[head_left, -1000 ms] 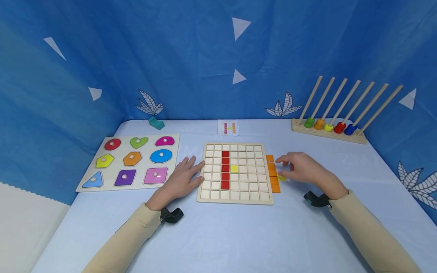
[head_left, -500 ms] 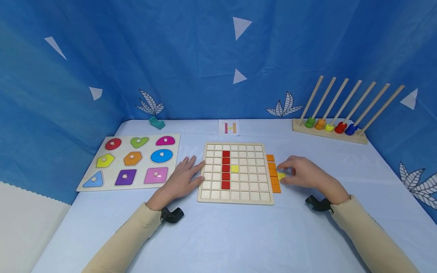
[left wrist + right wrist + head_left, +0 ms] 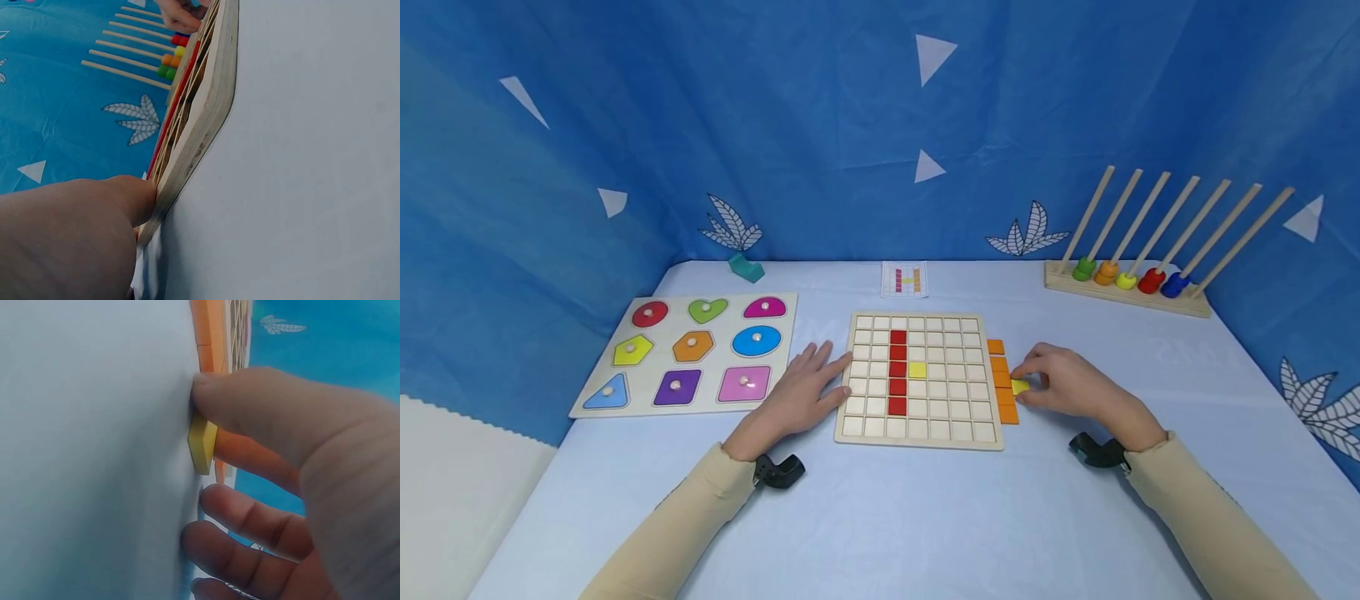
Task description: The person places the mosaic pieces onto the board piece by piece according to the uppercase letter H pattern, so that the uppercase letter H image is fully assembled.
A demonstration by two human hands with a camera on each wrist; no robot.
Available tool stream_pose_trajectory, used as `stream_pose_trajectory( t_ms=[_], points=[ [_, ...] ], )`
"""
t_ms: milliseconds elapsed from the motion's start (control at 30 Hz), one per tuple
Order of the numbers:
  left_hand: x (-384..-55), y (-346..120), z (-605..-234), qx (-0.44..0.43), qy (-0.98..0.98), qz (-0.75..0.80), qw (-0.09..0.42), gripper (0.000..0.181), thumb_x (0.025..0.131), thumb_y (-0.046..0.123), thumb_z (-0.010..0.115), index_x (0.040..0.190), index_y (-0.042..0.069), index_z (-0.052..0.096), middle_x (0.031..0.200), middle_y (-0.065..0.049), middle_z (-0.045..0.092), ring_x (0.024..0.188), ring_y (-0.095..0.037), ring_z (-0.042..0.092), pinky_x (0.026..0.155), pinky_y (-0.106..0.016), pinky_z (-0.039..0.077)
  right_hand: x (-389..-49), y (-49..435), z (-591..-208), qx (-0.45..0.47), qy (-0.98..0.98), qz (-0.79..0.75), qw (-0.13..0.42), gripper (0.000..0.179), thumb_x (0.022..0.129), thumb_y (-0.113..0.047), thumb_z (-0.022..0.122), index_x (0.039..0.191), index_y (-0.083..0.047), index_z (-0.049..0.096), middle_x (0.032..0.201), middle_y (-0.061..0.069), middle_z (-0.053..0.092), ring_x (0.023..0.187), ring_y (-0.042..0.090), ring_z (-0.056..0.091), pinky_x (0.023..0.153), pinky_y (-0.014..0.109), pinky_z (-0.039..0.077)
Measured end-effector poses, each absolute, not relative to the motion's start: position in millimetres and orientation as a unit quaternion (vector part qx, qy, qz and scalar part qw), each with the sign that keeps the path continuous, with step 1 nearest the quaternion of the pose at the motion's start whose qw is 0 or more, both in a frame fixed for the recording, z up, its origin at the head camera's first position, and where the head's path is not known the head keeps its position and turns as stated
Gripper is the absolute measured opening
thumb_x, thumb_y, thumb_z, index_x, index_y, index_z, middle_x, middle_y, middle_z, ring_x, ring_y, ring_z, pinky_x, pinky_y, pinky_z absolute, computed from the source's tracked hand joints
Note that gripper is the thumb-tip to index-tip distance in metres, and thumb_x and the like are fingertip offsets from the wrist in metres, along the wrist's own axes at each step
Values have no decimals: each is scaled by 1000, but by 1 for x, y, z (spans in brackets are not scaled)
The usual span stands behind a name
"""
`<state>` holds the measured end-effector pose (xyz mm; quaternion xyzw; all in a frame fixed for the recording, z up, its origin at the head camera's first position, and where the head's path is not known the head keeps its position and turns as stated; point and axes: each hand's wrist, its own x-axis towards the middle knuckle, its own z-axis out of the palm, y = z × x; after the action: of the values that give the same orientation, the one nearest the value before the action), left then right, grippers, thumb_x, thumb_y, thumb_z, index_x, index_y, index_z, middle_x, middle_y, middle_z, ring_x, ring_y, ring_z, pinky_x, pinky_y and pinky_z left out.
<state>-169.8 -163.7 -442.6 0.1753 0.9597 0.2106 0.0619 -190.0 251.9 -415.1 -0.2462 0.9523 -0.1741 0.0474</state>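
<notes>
A wooden grid board (image 3: 925,444) lies in the middle of the table, with a column of red tiles (image 3: 898,352) and one yellow tile (image 3: 917,370) set in its cells. My left hand (image 3: 805,392) rests with spread fingers at the board's left edge; its thumb touches the wooden rim (image 3: 194,140) in the left wrist view. To the right of the board, my right hand (image 3: 1063,382) pinches a second yellow tile (image 3: 201,447) between thumb and forefinger, low at the tabletop. Orange tiles (image 3: 1002,379) form a column between the board and that hand.
A pattern card (image 3: 904,280) lies behind the board. At the left is a knobbed shape puzzle (image 3: 782,367), with a teal block (image 3: 746,268) behind it. A bead rack (image 3: 1127,296) with upright wooden rods stands at the back right. Blue cloth (image 3: 820,125) hangs behind the table.
My right hand has lowered slightly and its thumb and forefinger have closed on the yellow tile beside the orange ones. The left hand has stayed at the board's edge.
</notes>
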Motion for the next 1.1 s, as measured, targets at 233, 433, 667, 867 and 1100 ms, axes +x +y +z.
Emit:
stream_pose_trajectory(
  t_ms=[233, 433, 667, 867, 1100],
  points=[
    [-171, -164, -443, 177, 960, 209, 57, 63, 100, 39, 58, 157, 15, 42, 167, -23, 27, 156, -48, 17, 125, -64, 18, -190, 253, -414, -249, 950, -180, 45, 25, 79, -16, 86, 103, -9, 81, 93, 3, 67, 71, 10, 49, 60, 21, 45],
    [-171, -163, -443, 178, 960, 209, 56, 63, 100, 39, 58, 157, 15, 42, 167, -23, 28, 156, -48, 17, 126, -64, 19, -190, 254, -413, -241, 956, -163, 44, 25, 80, -17, 84, 104, -10, 79, 83, -2, 63, 71, 10, 49, 60, 21, 44],
    [-170, -164, -443, 179, 960, 209, 56, 63, 100, 39, 58, 157, 15, 42, 166, -24, 28, 156, -49, 17, 125, -64, 19, -191, 254, -413, -237, 958, -154, 45, 27, 81, -19, 84, 105, -9, 78, 81, -2, 63, 71, 11, 50, 62, 22, 46],
    [-170, -164, -443, 179, 960, 209, 56, 63, 100, 39, 58, 157, 15, 42, 167, -24, 27, 156, -49, 17, 125, -65, 19, -191, 254, -413, -232, 960, -151, 43, 27, 80, -19, 84, 105, -9, 78, 81, -3, 64, 72, 11, 51, 63, 22, 47],
    [-170, -164, -443, 179, 960, 209, 57, 63, 100, 38, 58, 157, 15, 42, 167, -24, 27, 156, -49, 17, 125, -65, 19, -191, 254, -414, -234, 958, -159, 48, 28, 81, -19, 83, 106, -8, 77, 79, -3, 64, 70, 11, 51, 62, 22, 48]
  ],
)
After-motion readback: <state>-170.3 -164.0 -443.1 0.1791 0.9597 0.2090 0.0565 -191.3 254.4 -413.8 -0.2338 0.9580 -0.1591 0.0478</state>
